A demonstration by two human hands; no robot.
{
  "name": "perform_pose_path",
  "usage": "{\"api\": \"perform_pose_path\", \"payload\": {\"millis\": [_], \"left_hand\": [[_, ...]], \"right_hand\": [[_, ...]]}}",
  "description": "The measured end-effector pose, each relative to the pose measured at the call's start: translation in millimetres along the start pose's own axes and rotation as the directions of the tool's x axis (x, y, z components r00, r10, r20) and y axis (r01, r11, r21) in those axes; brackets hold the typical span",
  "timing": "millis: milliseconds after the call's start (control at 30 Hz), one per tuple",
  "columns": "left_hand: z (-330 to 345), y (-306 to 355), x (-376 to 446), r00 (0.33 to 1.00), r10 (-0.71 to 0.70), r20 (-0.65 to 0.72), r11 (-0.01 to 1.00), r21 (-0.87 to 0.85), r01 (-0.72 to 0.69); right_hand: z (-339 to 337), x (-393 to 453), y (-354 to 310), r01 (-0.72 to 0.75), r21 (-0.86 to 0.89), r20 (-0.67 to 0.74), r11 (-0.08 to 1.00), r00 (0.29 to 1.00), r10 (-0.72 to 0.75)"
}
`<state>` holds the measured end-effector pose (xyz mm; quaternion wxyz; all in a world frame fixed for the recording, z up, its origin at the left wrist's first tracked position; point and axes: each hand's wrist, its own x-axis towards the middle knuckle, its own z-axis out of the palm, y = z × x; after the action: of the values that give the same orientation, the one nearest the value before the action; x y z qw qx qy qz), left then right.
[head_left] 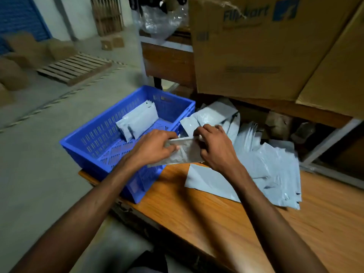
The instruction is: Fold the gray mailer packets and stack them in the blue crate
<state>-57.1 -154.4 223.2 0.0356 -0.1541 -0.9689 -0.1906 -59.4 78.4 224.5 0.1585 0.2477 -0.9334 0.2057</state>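
Gray mailer packet up between both hands, over crate's near right corner; left hand pinches its left edge, fingers curled; right hand grips right side, fingers curled over top edge; folded packets lean inside blue crate, count unclear, at least two; loose pile of mailers right of hands, too many to count; wooden table beneath; two cardboard boxes stacked behind; wooden pallet on concrete floor.
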Motion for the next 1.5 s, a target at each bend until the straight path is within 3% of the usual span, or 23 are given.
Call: {"api": "perform_pose_path", "payload": {"millis": [300, 500, 633, 833, 933, 1067, 1167, 1267, 1400, 1500], "left_hand": [[-57.6, -74.4, 39.1, 0.982, -0.087, -0.169, 0.991, 0.086, 0.103], [-52.7, -155.3, 75.9, 0.983, -0.136, -0.123, 0.983, 0.110, 0.150], [-35.6, -209.8, 103.9, 0.984, -0.174, 0.024, 0.977, 0.125, 0.170], [-3.8, -258.8, 139.6, 0.924, -0.268, 0.274, 0.952, 0.222, 0.211], [5.7, -268.7, 154.4, 0.911, -0.281, 0.301, 0.953, 0.197, 0.229], [18.6, -271.6, 163.8, 0.906, -0.327, 0.268, 0.943, 0.163, 0.291], [23.8, -269.7, 165.7, 0.895, -0.377, 0.239, 0.925, 0.142, 0.352], [24.0, -268.6, 168.9, 0.894, -0.397, 0.208, 0.918, 0.110, 0.382], [23.5, -265.9, 169.3, 0.898, -0.388, 0.207, 0.919, 0.157, 0.361], [20.7, -267.6, 169.4, 0.903, -0.379, 0.203, 0.922, 0.167, 0.349]], "right_hand": [[38.8, 130.6, -21.9, 0.176, 0.039, 0.000, 0.984, 0.984, -0.176], [110.7, 210.7, -31.3, 0.142, 0.036, 0.100, 0.989, 0.984, -0.145], [168.7, 246.1, -25.3, 0.120, 0.014, 0.162, 0.993, 0.979, -0.121], [230.8, 279.6, -6.4, 0.016, -0.064, 0.314, 0.998, 0.949, 0.005], [250.2, 292.1, 3.7, -0.040, -0.090, 0.344, 0.995, 0.937, 0.068], [271.8, 298.0, 3.9, -0.108, -0.121, 0.244, 0.987, 0.960, 0.135], [274.4, 305.1, -2.7, -0.250, -0.094, 0.197, 0.964, 0.944, 0.264], [283.2, 314.1, 0.2, -0.348, -0.098, 0.271, 0.932, 0.892, 0.362], [302.1, 317.2, 3.9, -0.535, 0.013, 0.485, 0.845, 0.742, 0.462], [314.1, 321.8, 9.5, -0.558, 0.063, 0.525, 0.827, 0.724, 0.448]]}}
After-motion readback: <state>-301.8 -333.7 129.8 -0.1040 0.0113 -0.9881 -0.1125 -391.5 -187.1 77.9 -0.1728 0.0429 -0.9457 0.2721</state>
